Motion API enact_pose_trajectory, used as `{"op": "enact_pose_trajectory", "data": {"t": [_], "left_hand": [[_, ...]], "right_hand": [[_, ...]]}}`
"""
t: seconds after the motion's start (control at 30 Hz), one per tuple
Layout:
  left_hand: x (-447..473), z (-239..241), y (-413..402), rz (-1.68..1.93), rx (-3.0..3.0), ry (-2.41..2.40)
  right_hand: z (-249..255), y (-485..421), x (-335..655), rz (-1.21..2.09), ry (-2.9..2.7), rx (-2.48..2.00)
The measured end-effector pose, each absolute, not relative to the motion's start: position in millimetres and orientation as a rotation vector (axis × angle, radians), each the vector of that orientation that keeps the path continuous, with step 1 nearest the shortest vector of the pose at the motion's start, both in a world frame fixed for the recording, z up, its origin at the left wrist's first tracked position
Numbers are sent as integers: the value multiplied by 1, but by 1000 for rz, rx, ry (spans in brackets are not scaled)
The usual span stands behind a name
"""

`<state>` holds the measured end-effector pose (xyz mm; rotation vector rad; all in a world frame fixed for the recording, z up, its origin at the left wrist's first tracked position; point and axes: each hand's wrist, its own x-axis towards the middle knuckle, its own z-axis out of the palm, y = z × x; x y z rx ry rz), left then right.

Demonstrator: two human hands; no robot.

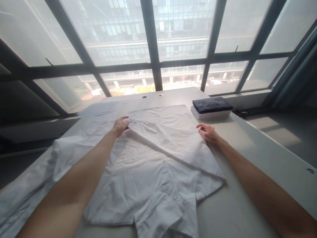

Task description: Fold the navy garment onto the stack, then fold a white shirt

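The left hand (120,127) pinches the white shirt (160,138) at its left side, apparently for tension; the right hand (208,133) is at its right edge, grip indeterminable.

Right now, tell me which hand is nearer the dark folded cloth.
Right. The right hand is close to the dark folded cloth, on its near side, at the right edge of the white garment; the left hand is farther off, across the garment to the left.
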<state>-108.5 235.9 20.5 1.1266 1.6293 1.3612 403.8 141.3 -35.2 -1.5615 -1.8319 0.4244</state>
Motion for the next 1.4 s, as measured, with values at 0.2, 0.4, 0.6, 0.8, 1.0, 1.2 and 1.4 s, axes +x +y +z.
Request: {"op": "enact_pose_trajectory", "data": {"t": [0.2,0.4,0.6,0.8,1.0,1.2,1.4], "left_hand": [[-84,34,221,1583,1268,1643],[22,20,163,974,2188,1428],[73,-11,124,151,2655,1316],[93,7,117,162,2754,1342],[175,0,74,385,2943,652],[187,-14,68,84,2923,740],[194,1,41,78,2911,401]], "right_hand": [[-42,145,404,372,-1832,-1567],[-45,146,405,371,-1809,-1554],[-45,142,404,349,-1757,-1541],[-48,146,403,309,-1802,-1522],[-47,144,406,286,-1860,-1461],[-52,151,407,165,-1807,-1530],[-54,155,409,213,-1791,-1540]]}}
